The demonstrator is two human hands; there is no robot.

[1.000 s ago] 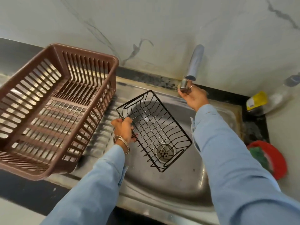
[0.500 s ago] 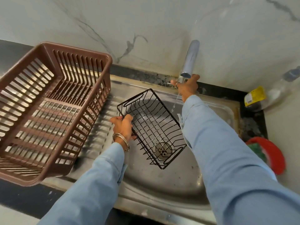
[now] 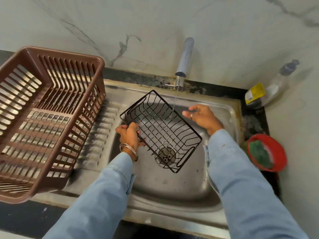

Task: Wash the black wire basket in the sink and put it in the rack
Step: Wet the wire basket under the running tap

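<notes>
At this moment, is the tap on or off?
On. A thin stream of water runs from the tap down onto the black wire basket, which the left hand holds over the sink.

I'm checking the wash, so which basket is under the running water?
The black wire basket, held over the sink by the left hand; the brown plastic rack sits dry beside it.

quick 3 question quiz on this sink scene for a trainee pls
1. True or false: water is running from the tap.
2. Which hand grips the black wire basket? A) left hand B) right hand C) both
3. Fill in: the brown rack sits on the ___ side of the sink.

Key: 1 true, a thin stream falls onto the basket. 2 A; the right hand hovers open beside the stream. 3 left.
</notes>
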